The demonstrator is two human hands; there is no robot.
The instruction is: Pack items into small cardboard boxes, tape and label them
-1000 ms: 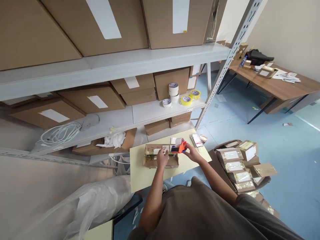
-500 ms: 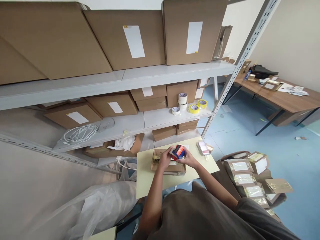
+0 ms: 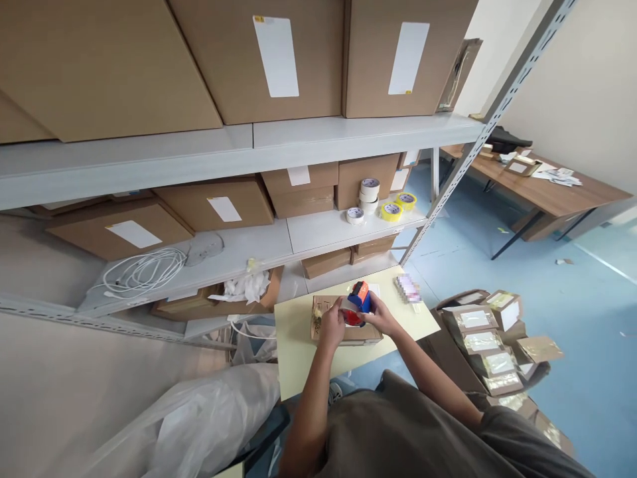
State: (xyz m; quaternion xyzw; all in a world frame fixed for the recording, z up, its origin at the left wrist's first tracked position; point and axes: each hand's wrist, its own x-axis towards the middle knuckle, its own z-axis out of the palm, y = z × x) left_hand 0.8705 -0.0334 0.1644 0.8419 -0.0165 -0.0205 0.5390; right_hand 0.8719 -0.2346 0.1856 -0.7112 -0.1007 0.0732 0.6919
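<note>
Both hands hold a tape dispenser with blue, orange and red parts, above the pale yellow tabletop. My left hand has its fingers closed around the pale tape-roll side of it. On the other side, my right hand grips the blue body. Beneath them lies a flat cardboard box with a yellowish crumpled bit at its left end. The fingertips are partly hidden behind the dispenser.
White tape rolls and yellow tape rolls stand on the middle shelf, with a coiled white cable to the left. Small taped boxes fill a large carton at right. Plastic wrapping bulges at lower left.
The dispenser has turned in my hands, and its round roll side and red centre now show more. The head view has shifted slightly.
</note>
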